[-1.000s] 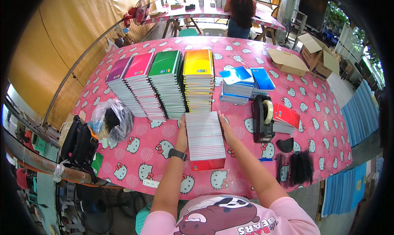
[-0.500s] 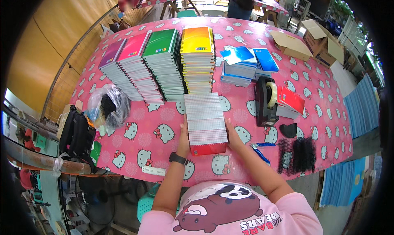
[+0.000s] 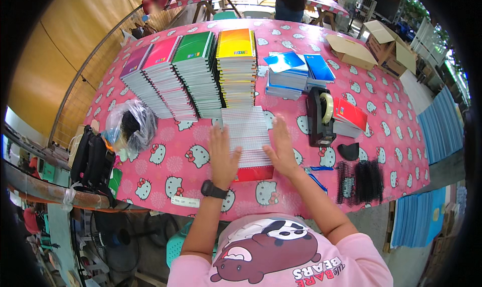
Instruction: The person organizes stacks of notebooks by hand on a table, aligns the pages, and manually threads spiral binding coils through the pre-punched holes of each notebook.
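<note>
In front of me lies a long stack of lined white paper (image 3: 245, 129), with a red cover (image 3: 254, 174) showing at its near end. My left hand (image 3: 224, 154) is open along the stack's left side, its thumb over the paper. On the right side my right hand (image 3: 282, 149) is open too, fingers stretched away from me and thumb toward the paper's edge. Neither hand grips anything; whether the palms touch the stack I cannot tell. Just behind it rises a tall pile of yellow spiral notebooks (image 3: 236, 43).
Piles of green (image 3: 193, 47), pink (image 3: 161, 52) and purple notebooks (image 3: 134, 61) stand at the left back. To the right are blue notebooks (image 3: 320, 68), a tape dispenser (image 3: 321, 117), red notebooks (image 3: 351, 114), blue-handled pliers (image 3: 317, 179) and black spiral coils (image 3: 369, 181). A plastic bag (image 3: 131, 126) lies left.
My hands have come up from low around the stack's sides; their fingers are now straight and visible beside it. The view has shifted slightly.
</note>
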### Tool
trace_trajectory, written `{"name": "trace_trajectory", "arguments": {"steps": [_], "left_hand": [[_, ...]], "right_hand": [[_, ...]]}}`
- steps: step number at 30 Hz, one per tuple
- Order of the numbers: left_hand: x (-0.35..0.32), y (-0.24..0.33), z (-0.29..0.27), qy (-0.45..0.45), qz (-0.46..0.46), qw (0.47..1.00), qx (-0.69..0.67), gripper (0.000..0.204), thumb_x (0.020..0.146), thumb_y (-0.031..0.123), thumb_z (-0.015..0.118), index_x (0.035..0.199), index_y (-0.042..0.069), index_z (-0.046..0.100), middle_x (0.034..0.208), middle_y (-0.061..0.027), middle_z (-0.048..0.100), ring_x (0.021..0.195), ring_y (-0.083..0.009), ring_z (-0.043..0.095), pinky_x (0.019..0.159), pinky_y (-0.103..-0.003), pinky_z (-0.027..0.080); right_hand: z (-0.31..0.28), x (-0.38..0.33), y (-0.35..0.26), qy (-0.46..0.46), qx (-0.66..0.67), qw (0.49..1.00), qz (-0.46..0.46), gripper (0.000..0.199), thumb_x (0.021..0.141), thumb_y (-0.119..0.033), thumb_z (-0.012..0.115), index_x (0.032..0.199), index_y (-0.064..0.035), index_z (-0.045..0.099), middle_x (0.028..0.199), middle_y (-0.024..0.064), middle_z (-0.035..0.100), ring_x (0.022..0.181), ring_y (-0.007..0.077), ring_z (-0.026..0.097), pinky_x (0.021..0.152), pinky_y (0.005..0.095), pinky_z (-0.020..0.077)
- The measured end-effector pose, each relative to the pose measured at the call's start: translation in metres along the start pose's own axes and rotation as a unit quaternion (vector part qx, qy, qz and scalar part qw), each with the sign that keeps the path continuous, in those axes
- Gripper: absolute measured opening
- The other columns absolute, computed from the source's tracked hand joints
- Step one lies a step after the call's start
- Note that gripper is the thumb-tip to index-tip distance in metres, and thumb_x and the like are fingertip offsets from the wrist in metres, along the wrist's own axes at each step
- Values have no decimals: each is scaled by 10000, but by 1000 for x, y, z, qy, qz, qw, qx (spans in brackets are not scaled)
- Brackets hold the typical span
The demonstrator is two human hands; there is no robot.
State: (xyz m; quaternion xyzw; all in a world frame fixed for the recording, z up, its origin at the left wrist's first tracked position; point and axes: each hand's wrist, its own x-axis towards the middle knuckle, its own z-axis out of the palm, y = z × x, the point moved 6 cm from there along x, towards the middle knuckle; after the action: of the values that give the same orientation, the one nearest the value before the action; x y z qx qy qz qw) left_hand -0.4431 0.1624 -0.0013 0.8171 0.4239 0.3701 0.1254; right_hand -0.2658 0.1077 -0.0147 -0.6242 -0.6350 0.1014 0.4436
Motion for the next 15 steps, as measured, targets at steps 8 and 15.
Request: {"name": "trace_trajectory", "arguments": {"steps": [8,15], "left_hand": [[-21,12,16,-100,36,993,47,702,877,449,460,1416,55,244,1479,-195,170,1365,-369,155,1064,-578,103],[-63,11,24,-158,47,981,103,950,686,486,690,1408,56,247,1486,-181,156,1372,-377,106,1057,-604,81]], "right_hand": [[21,-10,-24,-138,-162,976,-40,745,871,-441,488,1415,-16,208,1498,156,133,1393,308,92,1071,568,114],[7,-42,-26,-183,-195,963,-35,858,748,-408,658,1420,-79,239,1496,152,146,1385,328,123,1038,613,144]]}}
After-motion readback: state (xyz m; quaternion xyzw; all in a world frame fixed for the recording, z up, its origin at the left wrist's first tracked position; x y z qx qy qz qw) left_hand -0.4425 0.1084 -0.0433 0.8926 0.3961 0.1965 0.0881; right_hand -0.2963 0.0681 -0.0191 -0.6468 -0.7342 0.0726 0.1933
